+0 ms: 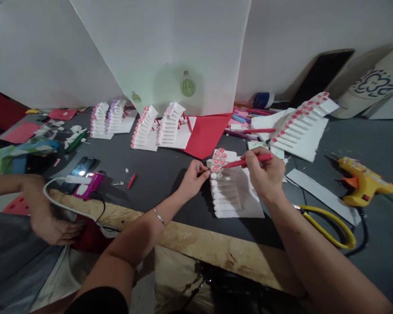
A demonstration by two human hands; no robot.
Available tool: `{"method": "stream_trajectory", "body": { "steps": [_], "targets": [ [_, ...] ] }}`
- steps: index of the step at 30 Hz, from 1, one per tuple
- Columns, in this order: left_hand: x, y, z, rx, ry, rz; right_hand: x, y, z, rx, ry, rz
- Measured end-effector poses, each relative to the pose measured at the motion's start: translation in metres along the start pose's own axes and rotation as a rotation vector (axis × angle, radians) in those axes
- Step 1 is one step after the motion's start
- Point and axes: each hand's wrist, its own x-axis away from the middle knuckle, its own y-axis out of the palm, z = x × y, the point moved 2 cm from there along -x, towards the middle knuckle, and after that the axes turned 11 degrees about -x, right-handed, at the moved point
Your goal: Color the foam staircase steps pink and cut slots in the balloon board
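A white paper model with stepped rolled strips lies on the dark table in front of me. Pink marks cover the ends of its upper strips. My right hand is closed round a red marker, whose tip touches those ends. My left hand pinches the model's upper left edge and steadies it.
Similar white stepped models stand at the back and right. A yellow glue gun and yellow-handled scissors lie at the right. A phone and a pink device lie left. Another person's hand rests at the left edge.
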Motion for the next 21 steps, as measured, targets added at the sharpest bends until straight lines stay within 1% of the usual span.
{"method": "stream_trajectory", "body": {
  "steps": [3,7,10,12,15,18,21],
  "targets": [
    [0.0006,0.0001,0.0015,-0.008,-0.013,0.004,0.0003,0.0011,0.0008,0.024,-0.018,-0.016],
    [0.001,0.0003,0.0026,-0.007,-0.016,0.002,-0.0017,-0.0013,0.0035,0.018,0.012,0.046],
    [0.0007,0.0005,0.0026,-0.006,-0.011,0.003,-0.0015,0.0,0.0034,-0.017,0.002,0.008],
    [0.0004,0.0004,0.0024,-0.01,-0.006,0.005,-0.0009,0.0012,0.0023,0.005,-0.021,-0.013],
    [-0.0001,0.0002,0.0016,-0.011,-0.012,0.0,-0.002,-0.0001,0.0025,0.047,-0.026,0.021],
    [-0.0002,0.0001,0.0009,-0.011,-0.029,-0.004,-0.0037,-0.002,0.0045,0.016,0.004,0.054],
    [0.0002,-0.0002,0.0017,-0.013,-0.022,-0.002,-0.0032,-0.0002,0.0046,-0.028,0.013,0.023]
  ]
}}
